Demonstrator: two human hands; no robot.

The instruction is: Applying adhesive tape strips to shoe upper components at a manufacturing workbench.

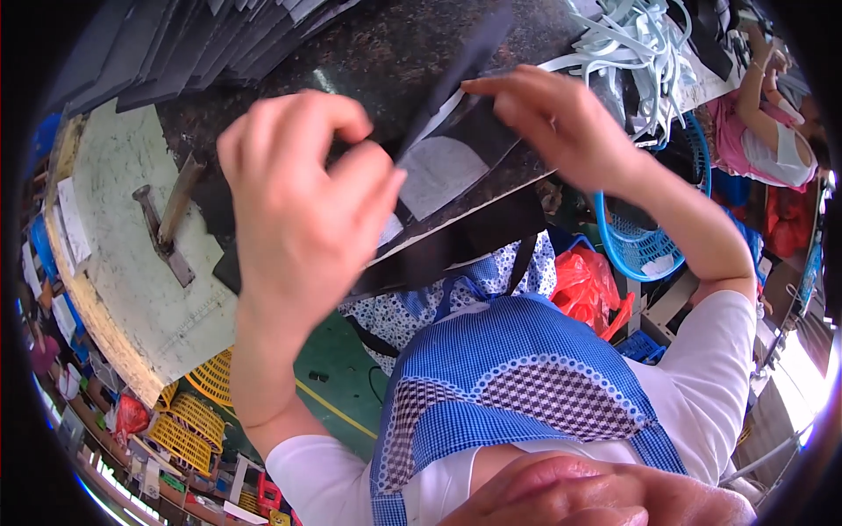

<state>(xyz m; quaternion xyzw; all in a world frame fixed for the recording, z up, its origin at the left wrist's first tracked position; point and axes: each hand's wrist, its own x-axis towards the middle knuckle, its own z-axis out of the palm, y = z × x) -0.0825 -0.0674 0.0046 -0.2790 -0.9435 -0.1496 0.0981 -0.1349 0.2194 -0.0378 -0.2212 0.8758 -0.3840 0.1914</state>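
Observation:
A black sheet piece [491,123] with a pale grey rounded patch [443,171] lies at the near edge of the dark table, its dark flap raised. My left hand [303,184], slightly blurred, has its fingers curled at the left side of the black piece; what exactly they grip is partly hidden. My right hand [566,123] has its index fingertip and thumb at the flap's upper edge, pinching a pale narrow strip [449,107] that lies along the flap. Behind that hand, a similar strip runs to a tangled heap of pale strips [636,53].
A stack of dark flat sheets [202,39] fills the far left. A hammer [162,230] rests on a worn pale board [123,202]. Right of me stand a blue basket [645,250] and a red plastic bag [586,285]. Yellow crates [189,430] lie below left. Another person [763,131] sits far right.

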